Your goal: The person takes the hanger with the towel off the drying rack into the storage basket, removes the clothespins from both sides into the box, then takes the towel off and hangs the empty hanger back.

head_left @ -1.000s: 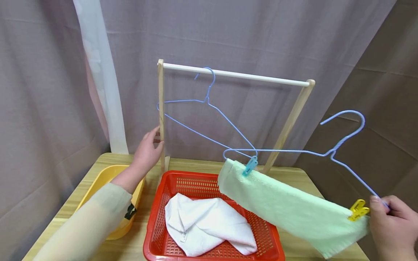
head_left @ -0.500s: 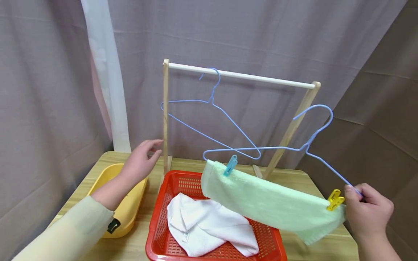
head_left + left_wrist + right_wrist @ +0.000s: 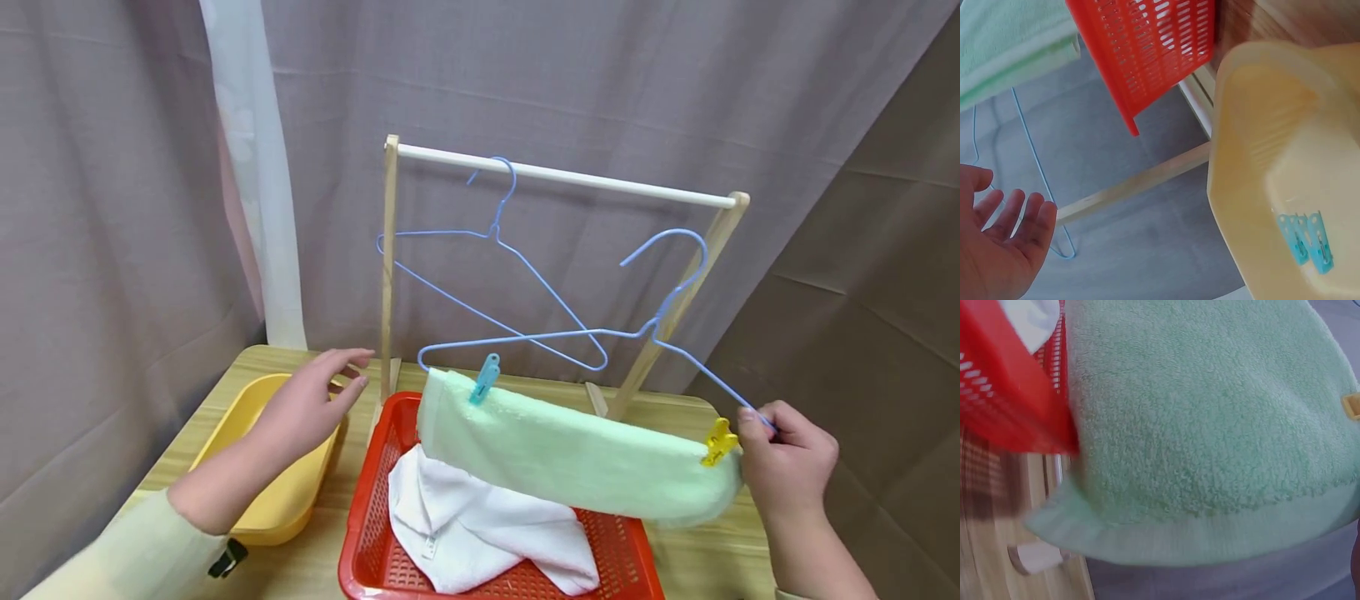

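In the head view my right hand grips the right end of a blue wire hanger. A pale green towel hangs from its lower bar, fixed by a blue clothespin at the left and a yellow clothespin beside my fingers. This towel fills most of the right wrist view. My left hand hovers left of the rack's post, holding nothing, with its fingers loosely bent. A second blue hanger hangs on the white rod of the wooden rack, behind the held one.
A red basket with a white towel in it stands on the wooden table below the green towel. To its left is a yellow basin, where blue clothespins lie. Grey curtains hang behind.
My right hand has carried the hanger and green towel leftward, over the basket and closer to the rack. My left hand has come off the rack's left post and lowered slightly.
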{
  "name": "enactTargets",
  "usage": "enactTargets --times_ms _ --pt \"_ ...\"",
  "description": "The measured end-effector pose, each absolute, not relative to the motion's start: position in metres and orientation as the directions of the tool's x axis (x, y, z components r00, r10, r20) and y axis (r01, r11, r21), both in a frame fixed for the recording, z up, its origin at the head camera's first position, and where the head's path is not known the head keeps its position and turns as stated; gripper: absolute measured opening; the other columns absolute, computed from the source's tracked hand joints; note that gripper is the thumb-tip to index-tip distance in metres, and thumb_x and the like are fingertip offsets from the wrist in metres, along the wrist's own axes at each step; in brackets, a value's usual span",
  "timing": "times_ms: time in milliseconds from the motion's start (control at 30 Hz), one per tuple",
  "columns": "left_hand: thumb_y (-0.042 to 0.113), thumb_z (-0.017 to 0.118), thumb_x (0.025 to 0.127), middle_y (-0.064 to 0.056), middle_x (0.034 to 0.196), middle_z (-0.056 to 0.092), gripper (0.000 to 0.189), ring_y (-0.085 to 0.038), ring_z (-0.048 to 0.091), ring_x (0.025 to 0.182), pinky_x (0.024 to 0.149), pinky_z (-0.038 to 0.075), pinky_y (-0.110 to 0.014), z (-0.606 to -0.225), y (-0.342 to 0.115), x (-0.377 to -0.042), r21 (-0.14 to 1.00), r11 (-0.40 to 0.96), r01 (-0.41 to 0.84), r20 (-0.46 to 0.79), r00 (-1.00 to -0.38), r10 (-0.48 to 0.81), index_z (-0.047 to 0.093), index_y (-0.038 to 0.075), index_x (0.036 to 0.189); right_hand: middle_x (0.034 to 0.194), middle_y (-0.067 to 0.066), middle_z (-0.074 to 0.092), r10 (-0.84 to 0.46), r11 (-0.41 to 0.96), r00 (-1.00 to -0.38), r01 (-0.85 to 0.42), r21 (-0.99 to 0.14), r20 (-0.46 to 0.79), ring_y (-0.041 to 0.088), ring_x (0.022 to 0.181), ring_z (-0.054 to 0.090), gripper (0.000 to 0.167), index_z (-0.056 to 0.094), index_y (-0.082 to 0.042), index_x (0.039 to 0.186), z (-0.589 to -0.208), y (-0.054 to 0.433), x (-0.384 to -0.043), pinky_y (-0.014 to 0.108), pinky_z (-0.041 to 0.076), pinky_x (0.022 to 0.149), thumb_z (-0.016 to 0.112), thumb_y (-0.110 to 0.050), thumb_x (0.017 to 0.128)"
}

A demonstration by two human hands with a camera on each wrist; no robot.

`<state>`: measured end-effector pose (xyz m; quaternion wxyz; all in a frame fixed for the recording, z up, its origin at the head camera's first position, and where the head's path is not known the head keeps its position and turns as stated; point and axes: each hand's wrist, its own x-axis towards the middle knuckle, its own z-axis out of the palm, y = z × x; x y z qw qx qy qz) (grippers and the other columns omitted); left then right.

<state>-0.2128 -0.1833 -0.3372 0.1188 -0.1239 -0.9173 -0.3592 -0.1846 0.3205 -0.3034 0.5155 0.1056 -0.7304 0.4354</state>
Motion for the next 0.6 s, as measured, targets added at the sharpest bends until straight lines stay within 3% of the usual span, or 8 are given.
enactTargets --times_ms 267,600 --pt "0.026 0.06 0.099 -0.007 0.127 0.061 0.038 -0.026 0.061 0.112 0.091 0.053 -0.048 -0.335 -0.187 -0.2 0.626 0.699 0.345 0.34 -0.928 0.154 0.057 0.015 0.135 0.053 -0.013 0.041 0.238 0.547 -0.422 -0.686 -0.48 0.875 -0.004 0.05 0.032 0.03 0.044 0.003 0.053 -0.298 0.292 -0.188 0.016 0.02 0.048 0.059 0.005 0.079" --pt "0.023 0.06 0.1 -0.002 0.122 0.063 0.03 -0.021 0.063 0.106 0.085 0.055 -0.044 -0.329 -0.189 -0.182 0.621 0.697 0.359 0.391 -0.912 0.122 0.062 0.015 0.129 0.054 -0.013 0.042 0.212 0.552 -0.409 -0.699 -0.454 0.888 -0.004 0.051 0.033 0.029 0.045 0.003 0.054 -0.303 0.285 -0.194 0.016 0.021 0.05 0.06 0.005 0.078"
